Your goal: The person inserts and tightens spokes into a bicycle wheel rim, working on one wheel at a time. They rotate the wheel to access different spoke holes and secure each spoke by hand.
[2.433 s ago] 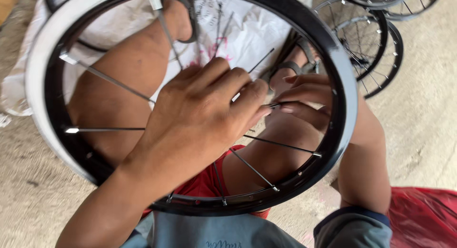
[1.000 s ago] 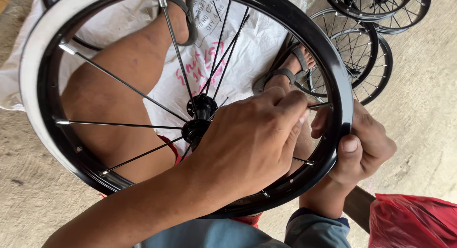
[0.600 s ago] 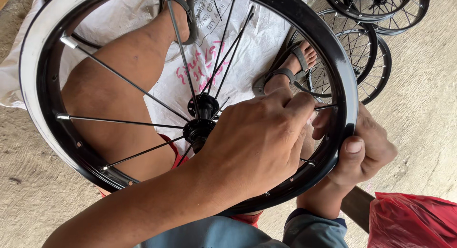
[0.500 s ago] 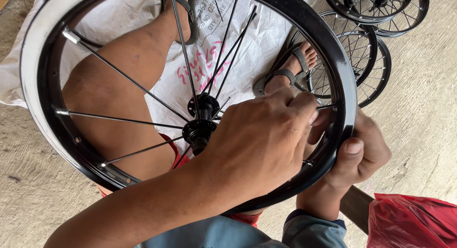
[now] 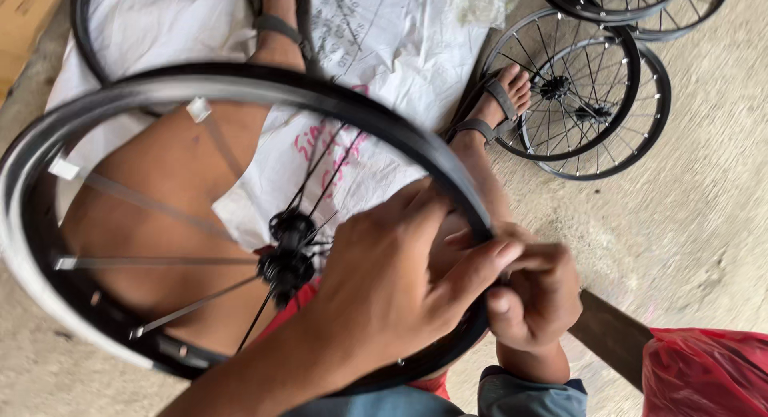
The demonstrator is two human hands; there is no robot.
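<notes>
Floor (image 5: 704, 185): bare concrete, carrying everything in view.

Sack (image 5: 400, 57): white, with pink lettering, spread flat on the floor under the person's legs.

Wheel (image 5: 240, 85): black rim, held on edge over the person's lap, above bare thighs and red shorts. Its right-hand arc passes between the two hands. The rim is blurred along its upper and left sides.

Spare wheels (image 5: 592, 89): two smaller spoked wheels lie overlapping on the floor at upper right, just beside the person's sandalled foot (image 5: 500, 101); parts of further wheels show at the top edge.

Red bag (image 5: 708, 369): at lower right, beside a dark board.

Left hand (image 5: 392, 281): reaches across the inside of the wheel, fingers curled, fingertips pressed to the rim at its right side. Grip closed on the rim; whether it also pinches a spoke cannot be told.

Right hand (image 5: 536, 293): outside the rim, fist closed around the rim edge, thumb meeting the left fingertips.

Hub (image 5: 286, 253): black, near the wheel's centre, just left of the left hand.

Spokes (image 5: 192, 261): silver ones run left from the hub to the rim; dark ones run upward.
</notes>
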